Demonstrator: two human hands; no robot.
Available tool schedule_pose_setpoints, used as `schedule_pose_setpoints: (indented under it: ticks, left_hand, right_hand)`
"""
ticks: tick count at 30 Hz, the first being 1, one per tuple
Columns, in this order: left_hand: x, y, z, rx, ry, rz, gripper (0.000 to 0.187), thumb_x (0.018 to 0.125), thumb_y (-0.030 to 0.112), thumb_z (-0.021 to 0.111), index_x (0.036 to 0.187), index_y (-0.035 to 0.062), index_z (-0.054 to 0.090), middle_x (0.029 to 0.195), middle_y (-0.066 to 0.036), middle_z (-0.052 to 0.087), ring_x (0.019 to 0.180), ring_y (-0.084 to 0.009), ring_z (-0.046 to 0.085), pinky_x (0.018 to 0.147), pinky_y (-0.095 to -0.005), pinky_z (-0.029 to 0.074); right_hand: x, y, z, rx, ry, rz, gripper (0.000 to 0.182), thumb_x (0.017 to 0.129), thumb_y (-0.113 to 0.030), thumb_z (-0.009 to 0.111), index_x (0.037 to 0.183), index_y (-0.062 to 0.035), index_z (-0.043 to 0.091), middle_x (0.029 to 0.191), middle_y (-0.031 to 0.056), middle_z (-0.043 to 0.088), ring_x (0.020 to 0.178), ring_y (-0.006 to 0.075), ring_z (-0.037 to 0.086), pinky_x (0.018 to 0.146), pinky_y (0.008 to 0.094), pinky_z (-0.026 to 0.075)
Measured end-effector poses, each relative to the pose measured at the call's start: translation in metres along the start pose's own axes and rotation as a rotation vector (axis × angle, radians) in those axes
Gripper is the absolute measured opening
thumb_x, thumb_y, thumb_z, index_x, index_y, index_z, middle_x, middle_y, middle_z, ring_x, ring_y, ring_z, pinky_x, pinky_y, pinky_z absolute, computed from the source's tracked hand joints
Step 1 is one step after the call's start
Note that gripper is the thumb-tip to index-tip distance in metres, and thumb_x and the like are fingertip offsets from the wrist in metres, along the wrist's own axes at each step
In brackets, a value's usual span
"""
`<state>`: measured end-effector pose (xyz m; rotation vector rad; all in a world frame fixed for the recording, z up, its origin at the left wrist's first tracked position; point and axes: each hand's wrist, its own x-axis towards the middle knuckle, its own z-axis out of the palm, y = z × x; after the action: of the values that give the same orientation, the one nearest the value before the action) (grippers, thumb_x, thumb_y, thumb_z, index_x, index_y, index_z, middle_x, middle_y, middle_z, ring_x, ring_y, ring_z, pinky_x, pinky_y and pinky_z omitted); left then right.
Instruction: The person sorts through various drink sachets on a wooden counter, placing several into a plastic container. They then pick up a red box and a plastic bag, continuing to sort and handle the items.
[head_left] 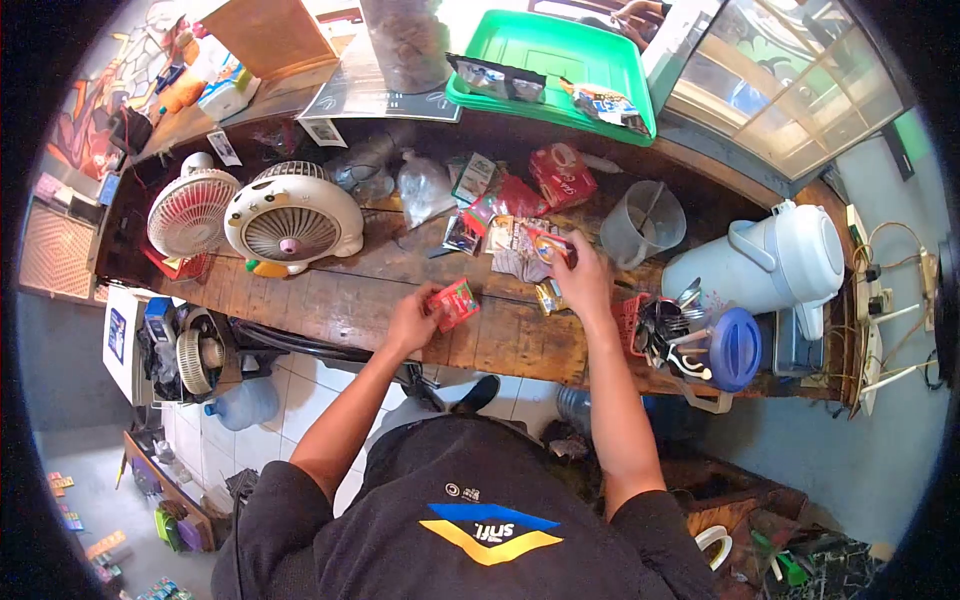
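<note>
My left hand [414, 320] pinches a red sachet [459, 305] just above the wooden counter [380, 285]. Over a loose pile of packets, my right hand [584, 278] has its fingers closed on a small sachet with red and orange print [545, 247]. Beneath that hand lie brown-and-white sachets [515, 243], with a small gold packet [549, 298] close to the wrist. A dark packet [460, 236] rests left of the pile. Behind it are red plastic packaging [512, 200] and a green-and-white packet [475, 179].
Two small fans [292, 225] stand at the left. To the right are a clear plastic pitcher [643, 222], a red basket of cutlery [632, 322], a blue lid [735, 349] and a light blue thermos jug [750, 262]. A green tray [550, 60] holds packs on the raised ledge.
</note>
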<state>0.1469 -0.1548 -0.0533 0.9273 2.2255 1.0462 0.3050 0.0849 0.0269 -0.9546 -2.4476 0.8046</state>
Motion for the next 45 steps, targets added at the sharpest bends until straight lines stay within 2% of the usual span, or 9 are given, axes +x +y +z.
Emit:
schedule_pose_setpoints:
  ticks: [5, 6, 8, 12, 24, 27, 33, 38, 45]
  left_hand:
    - [0.011, 0.015, -0.001, -0.038, -0.030, 0.013, 0.033, 0.082, 0.021, 0.066, 0.113, 0.0098, 0.060, 0.097, -0.017, 0.067, 0.085, -0.0337, 0.066, 0.076, -0.0410, 0.050]
    - [0.014, 0.015, 0.001, -0.036, -0.035, 0.018, 0.033, 0.082, 0.021, 0.066, 0.113, 0.0098, 0.060, 0.097, -0.017, 0.067, 0.085, -0.0337, 0.066, 0.076, -0.0410, 0.050]
    - [0.023, 0.013, 0.009, 0.225, 0.065, 0.162, 0.036, 0.080, 0.024, 0.067, 0.114, 0.0122, 0.060, 0.103, -0.013, 0.066, 0.092, -0.0331, 0.064, 0.084, -0.0454, 0.046]
    - [0.050, 0.048, 0.013, 0.473, 0.212, 0.363, 0.039, 0.079, 0.027, 0.067, 0.116, 0.0149, 0.059, 0.109, -0.011, 0.064, 0.099, -0.0321, 0.060, 0.089, -0.0473, 0.040]
    - [0.115, 0.062, 0.032, 0.503, 0.113, 0.220, 0.022, 0.078, 0.035, 0.065, 0.093, 0.0197, 0.072, 0.092, -0.009, 0.070, 0.086, -0.0294, 0.065, 0.089, -0.0467, 0.036]
    - [0.113, 0.061, 0.024, 0.316, 0.142, 0.234, 0.021, 0.077, 0.029, 0.067, 0.094, 0.0179, 0.071, 0.090, -0.011, 0.070, 0.083, -0.0285, 0.066, 0.086, -0.0460, 0.042]
    - [0.089, 0.078, 0.006, -0.448, 0.171, 0.288, 0.007, 0.084, -0.001, 0.064, 0.091, -0.0023, 0.063, 0.084, -0.008, 0.068, 0.082, -0.0113, 0.065, 0.072, -0.0262, 0.052]
    - [0.051, 0.091, -0.024, -0.314, 0.335, 0.371, 0.007, 0.086, -0.001, 0.062, 0.093, -0.0023, 0.062, 0.088, -0.008, 0.066, 0.082, -0.0138, 0.065, 0.073, -0.0272, 0.053]
    - [0.030, 0.077, -0.056, -0.335, 0.172, 0.447, 0.010, 0.087, 0.001, 0.063, 0.096, -0.0007, 0.065, 0.093, -0.006, 0.061, 0.081, -0.0089, 0.058, 0.071, -0.0214, 0.046]
  right_hand:
    - [-0.038, 0.037, 0.042, 0.939, 0.178, 0.184, 0.022, 0.088, -0.011, 0.067, 0.103, -0.0055, 0.052, 0.099, 0.0060, 0.066, 0.079, 0.0121, 0.064, 0.065, 0.0249, 0.052]
    - [-0.048, 0.034, 0.039, 0.939, 0.185, 0.186, 0.022, 0.088, -0.011, 0.067, 0.103, -0.0055, 0.052, 0.099, 0.0060, 0.066, 0.079, 0.0121, 0.064, 0.065, 0.0249, 0.052]
    - [-0.065, 0.024, 0.031, 1.209, 0.121, 0.565, 0.026, 0.089, -0.009, 0.065, 0.111, -0.0068, 0.051, 0.101, 0.0058, 0.064, 0.086, 0.0161, 0.065, 0.072, 0.0321, 0.055]
    - [-0.084, 0.025, 0.032, 1.429, 0.089, 0.676, 0.035, 0.087, -0.009, 0.066, 0.118, -0.0080, 0.051, 0.108, 0.0067, 0.064, 0.091, 0.0202, 0.066, 0.070, 0.0327, 0.057]
    - [-0.106, 0.023, 0.031, 1.462, 0.103, 0.699, 0.036, 0.086, -0.005, 0.062, 0.121, -0.0032, 0.052, 0.113, 0.0099, 0.061, 0.101, 0.0244, 0.063, 0.084, 0.0390, 0.055]
    - [-0.105, 0.023, 0.029, 1.440, 0.079, 0.719, 0.036, 0.087, -0.008, 0.061, 0.122, -0.0037, 0.052, 0.113, 0.0101, 0.061, 0.101, 0.0236, 0.062, 0.083, 0.0375, 0.054]
    - [-0.093, 0.018, 0.031, 1.469, 0.053, 0.669, 0.033, 0.088, -0.011, 0.061, 0.120, -0.0054, 0.053, 0.112, 0.0082, 0.062, 0.099, 0.0202, 0.062, 0.083, 0.0346, 0.052]
    - [-0.083, 0.003, 0.030, 1.424, 0.064, 0.671, 0.034, 0.088, -0.013, 0.063, 0.120, -0.0080, 0.054, 0.111, 0.0048, 0.063, 0.098, 0.0159, 0.061, 0.081, 0.0312, 0.049]
    - [-0.086, -0.022, 0.025, 1.463, 0.248, 0.557, 0.027, 0.087, -0.016, 0.067, 0.112, -0.0078, 0.061, 0.105, 0.0013, 0.066, 0.091, 0.0097, 0.061, 0.072, 0.0254, 0.047]
